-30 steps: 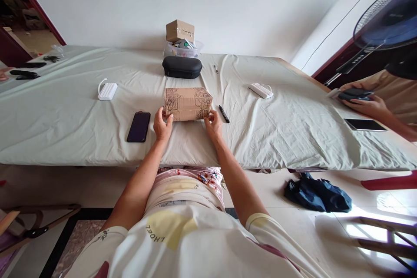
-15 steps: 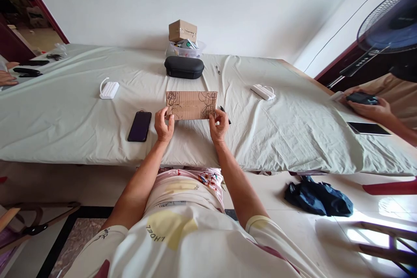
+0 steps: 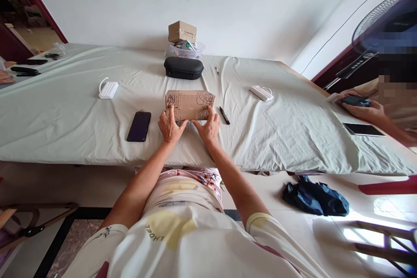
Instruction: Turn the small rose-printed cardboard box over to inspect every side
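Note:
A piece of brown corrugated cardboard with black scribbled loops at its corners lies before me on the cloth. It is bent along creases near its far edge. My left hand has its fingers on the cardboard's near left corner, and my right hand has its fingers on the near right corner. Both thumbs stretch inward along the near edge, their tips almost meeting. Whatever the fingers do beneath the cardboard is hidden. Just right of it lies a black marker. A dark smartphone rests left of my left hand.
A black zip case sits beyond the cardboard, before a plastic tub topped by a small carton. White power banks lie either side. Another person's hands hold a dark object at right; a tablet lies nearby.
Both hands have shifted inward, thumbs now extended toward each other and fingers on top of the cardboard. The cardboard has become bent near its far edge. The marker is fully uncovered.

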Action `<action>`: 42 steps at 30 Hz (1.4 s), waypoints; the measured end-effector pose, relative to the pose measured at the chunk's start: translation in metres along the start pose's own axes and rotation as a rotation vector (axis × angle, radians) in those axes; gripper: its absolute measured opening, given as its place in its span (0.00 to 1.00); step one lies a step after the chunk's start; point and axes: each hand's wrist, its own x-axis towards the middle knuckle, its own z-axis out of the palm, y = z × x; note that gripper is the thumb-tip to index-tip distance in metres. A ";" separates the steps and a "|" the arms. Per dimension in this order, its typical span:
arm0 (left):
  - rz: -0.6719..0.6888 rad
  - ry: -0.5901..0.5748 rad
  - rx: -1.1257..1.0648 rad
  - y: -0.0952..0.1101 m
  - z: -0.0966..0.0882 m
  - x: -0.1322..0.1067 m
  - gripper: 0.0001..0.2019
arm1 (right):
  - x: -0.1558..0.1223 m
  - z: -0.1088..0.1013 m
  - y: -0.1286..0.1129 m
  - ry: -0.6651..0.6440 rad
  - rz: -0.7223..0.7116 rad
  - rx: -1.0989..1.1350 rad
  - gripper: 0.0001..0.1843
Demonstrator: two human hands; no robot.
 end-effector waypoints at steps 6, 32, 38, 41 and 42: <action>-0.013 0.029 -0.044 -0.014 0.000 0.005 0.46 | 0.004 0.000 0.011 -0.018 -0.092 0.177 0.44; 0.322 -0.121 -0.215 -0.018 -0.001 0.005 0.39 | -0.009 -0.015 -0.012 -0.182 -0.529 0.067 0.21; 0.316 -0.125 -0.205 -0.014 -0.002 0.004 0.34 | -0.008 -0.015 -0.019 -0.222 -0.565 0.015 0.22; 0.330 -0.105 -0.224 -0.015 -0.001 0.003 0.32 | -0.004 -0.016 -0.015 -0.202 -0.511 0.021 0.22; 0.336 -0.097 -0.236 -0.016 -0.001 0.003 0.31 | -0.002 -0.016 -0.012 -0.184 -0.469 0.026 0.23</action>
